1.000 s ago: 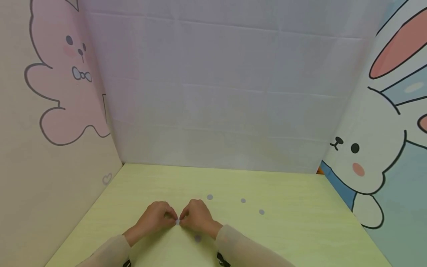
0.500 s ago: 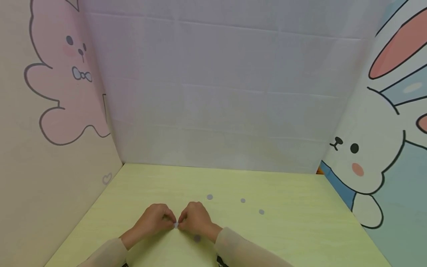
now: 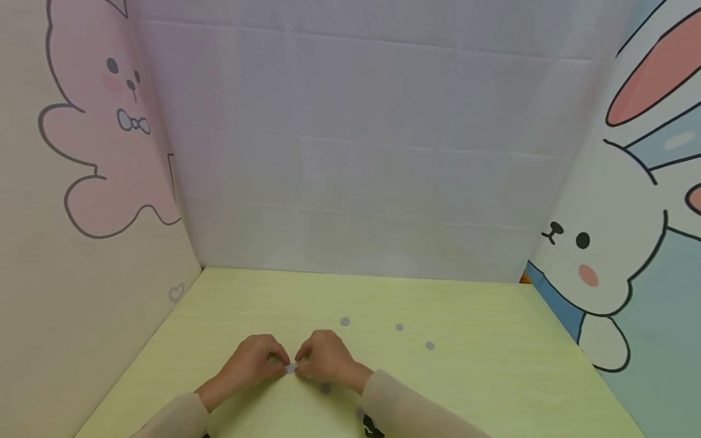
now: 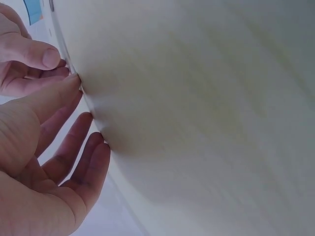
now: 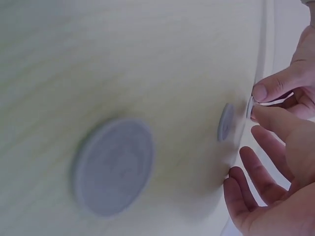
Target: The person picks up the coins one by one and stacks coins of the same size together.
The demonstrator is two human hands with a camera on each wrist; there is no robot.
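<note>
Table (image 3: pixel 465 322): near edge cut off in head view. Grey disc (image 3: pixel 291 368) between left hand (image 3: pixel 254 359) and right hand (image 3: pixel 326 357): partly covered by fingers (image 3: pixel 284 356); surface detail too small to tell. Second disc (image 3: pixel 359 413), toward the table's near edge: partly hidden at the right sleeve (image 3: pixel 416 404). Black item (image 3: pixel 373 427) at that sleeve: cut off, unidentified. Right wrist view: foremost disc (image 5: pixel 115 167) blurred, face marking illegible.

Discs (image 3: pixel 399 327) grey, tabletop (image 3: pixel 465 383) lt. yellow (w/ faint streaks), back wall (image 3: pixel 350 152) whitish, sleeves (image 3: pixel 416 404) beige.
</note>
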